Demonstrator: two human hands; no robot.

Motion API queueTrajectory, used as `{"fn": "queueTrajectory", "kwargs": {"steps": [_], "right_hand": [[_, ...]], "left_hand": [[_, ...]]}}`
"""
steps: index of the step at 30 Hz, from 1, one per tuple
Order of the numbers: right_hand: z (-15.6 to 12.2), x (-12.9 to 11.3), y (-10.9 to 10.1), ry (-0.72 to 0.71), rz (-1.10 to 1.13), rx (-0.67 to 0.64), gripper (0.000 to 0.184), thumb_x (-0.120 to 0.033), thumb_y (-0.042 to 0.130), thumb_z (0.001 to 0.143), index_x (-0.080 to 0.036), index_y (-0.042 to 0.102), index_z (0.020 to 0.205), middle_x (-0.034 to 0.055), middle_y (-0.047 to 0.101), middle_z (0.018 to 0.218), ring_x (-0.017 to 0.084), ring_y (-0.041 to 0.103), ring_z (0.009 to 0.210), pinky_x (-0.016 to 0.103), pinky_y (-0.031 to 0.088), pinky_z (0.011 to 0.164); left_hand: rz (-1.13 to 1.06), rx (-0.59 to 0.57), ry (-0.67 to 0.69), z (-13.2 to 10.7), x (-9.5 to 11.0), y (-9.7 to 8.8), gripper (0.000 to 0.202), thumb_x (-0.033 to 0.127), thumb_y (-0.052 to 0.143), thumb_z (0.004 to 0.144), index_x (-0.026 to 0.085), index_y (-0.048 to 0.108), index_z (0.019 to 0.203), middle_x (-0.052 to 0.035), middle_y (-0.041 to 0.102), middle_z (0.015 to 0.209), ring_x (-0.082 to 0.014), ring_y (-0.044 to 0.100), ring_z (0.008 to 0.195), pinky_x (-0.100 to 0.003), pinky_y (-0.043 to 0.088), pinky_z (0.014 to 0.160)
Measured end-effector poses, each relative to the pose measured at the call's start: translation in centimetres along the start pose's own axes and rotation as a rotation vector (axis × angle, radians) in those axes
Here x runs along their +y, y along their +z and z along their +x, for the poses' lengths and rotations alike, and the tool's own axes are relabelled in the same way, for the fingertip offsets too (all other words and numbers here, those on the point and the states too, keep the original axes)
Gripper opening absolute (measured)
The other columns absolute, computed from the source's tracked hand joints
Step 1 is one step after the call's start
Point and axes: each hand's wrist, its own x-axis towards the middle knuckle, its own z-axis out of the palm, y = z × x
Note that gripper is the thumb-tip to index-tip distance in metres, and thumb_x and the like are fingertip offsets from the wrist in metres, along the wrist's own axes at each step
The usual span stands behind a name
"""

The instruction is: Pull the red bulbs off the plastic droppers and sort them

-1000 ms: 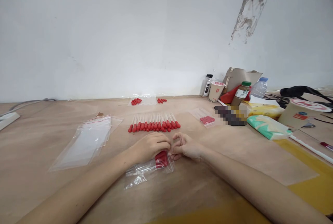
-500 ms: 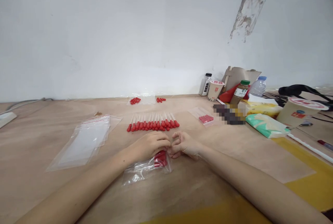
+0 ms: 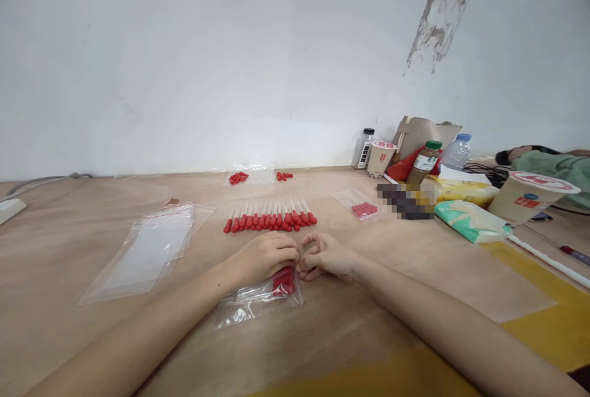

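We can't tell whether our left hand or right hand grips the probably light, slippery bag, best pinched edgewise.

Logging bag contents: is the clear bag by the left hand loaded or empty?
Loaded: red bulbs show through the clear bag by the left hand.

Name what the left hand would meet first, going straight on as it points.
Probably the right hand, directly ahead of the left hand; whether the two touch is unclear from this view.
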Motion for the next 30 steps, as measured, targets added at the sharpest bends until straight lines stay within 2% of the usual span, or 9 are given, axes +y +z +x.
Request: {"fn": "queueTrajectory", "kwargs": {"steps": [5, 13, 16, 19, 22, 26, 28, 30], "right_hand": [[0.1, 0.2, 0.0, 0.001, -0.034, 0.014, 0.056, -0.008, 0.070, 0.049, -0.020, 0.032, 0.088, -0.0040, 0.063, 0.056, 0.012, 0.059, 0.044, 0.022, 0.050, 0.046], [0.2, 0.4, -0.4, -0.020, -0.015, -0.026, 0.051, -0.008, 0.069, 0.048, -0.020, 0.035, 0.084, -0.0047, 0.062, 0.056, 0.011, 0.059, 0.046, 0.022, 0.050, 0.047], [0.3, 0.8, -0.6, -0.083, -0.034, -0.054, 0.040, -0.013, 0.070, 0.051, -0.019, 0.040, 0.078, -0.0052, 0.061, 0.056, 0.010, 0.059, 0.049, 0.021, 0.050, 0.048], [0.3, 1.5, -0.6, -0.166, -0.102, -0.070, 0.020, -0.018, 0.066, 0.059, -0.017, 0.051, 0.072, -0.0039, 0.060, 0.058, 0.009, 0.058, 0.052, 0.023, 0.050, 0.053], [0.1, 2.3, -0.6, -0.379, -0.331, -0.042, 0.009, -0.016, 0.059, 0.067, -0.017, 0.060, 0.075, 0.0000, 0.063, 0.069, 0.012, 0.060, 0.062, 0.025, 0.051, 0.061], [-0.3, 2.5, -1.0, -0.874, -0.925, 0.039, 0.024, -0.016, 0.052, 0.077, -0.021, 0.064, 0.098, 0.0058, 0.066, 0.098, 0.017, 0.060, 0.085, 0.029, 0.047, 0.076], [-0.4, 2.2, -1.3, -1.028, -1.198, 0.088, 0.025, -0.018, 0.045, 0.084, -0.022, 0.063, 0.100, 0.0073, 0.065, 0.101, 0.018, 0.058, 0.089, 0.030, 0.045, 0.076], [-0.3, 1.8, -1.7, -1.108, -1.403, 0.109, 0.027, -0.018, 0.039, 0.088, -0.022, 0.064, 0.097, 0.0076, 0.066, 0.095, 0.018, 0.057, 0.086, 0.030, 0.043, 0.070]], "left_hand": [[0.004, 0.038, -0.004, -0.1, -0.1, 0.3, 0.022, 0.017, 0.043, 0.089, 0.017, 0.062, 0.080, -0.0039, 0.065, 0.086, -0.0141, 0.058, 0.082, -0.025, 0.043, 0.075], [-0.017, -0.028, -0.012, -0.3, 0.1, 0.0, 0.028, 0.013, 0.035, 0.090, 0.017, 0.061, 0.082, -0.0049, 0.062, 0.088, -0.0141, 0.056, 0.085, -0.025, 0.041, 0.078], [0.002, -0.033, -0.022, -0.4, 0.2, 0.0, 0.029, 0.012, 0.033, 0.090, 0.017, 0.060, 0.080, -0.0047, 0.061, 0.081, -0.0142, 0.055, 0.079, -0.025, 0.041, 0.072], [0.024, -0.031, -0.045, -0.6, 0.2, 0.1, 0.027, 0.013, 0.033, 0.089, 0.016, 0.057, 0.078, -0.0042, 0.060, 0.078, -0.0141, 0.054, 0.072, -0.024, 0.040, 0.066], [0.010, -0.018, -0.076, -0.9, 0.0, 0.3, 0.024, 0.012, 0.034, 0.089, 0.016, 0.056, 0.080, -0.0042, 0.060, 0.079, -0.0139, 0.054, 0.073, -0.024, 0.041, 0.067], [-0.023, 0.057, -0.105, -1.1, -0.3, 0.6, 0.023, 0.011, 0.034, 0.089, 0.016, 0.055, 0.084, -0.0042, 0.060, 0.082, -0.0134, 0.055, 0.076, -0.023, 0.043, 0.069], [-0.016, 0.080, -0.103, -1.1, -0.4, 0.6, 0.023, 0.012, 0.034, 0.090, 0.016, 0.055, 0.084, -0.0040, 0.060, 0.081, -0.0130, 0.055, 0.074, -0.023, 0.043, 0.067], [0.001, 0.082, -0.093, -1.0, -0.4, 0.5, 0.023, 0.013, 0.034, 0.091, 0.016, 0.055, 0.084, -0.0035, 0.060, 0.078, -0.0125, 0.054, 0.071, -0.022, 0.043, 0.065]]}}
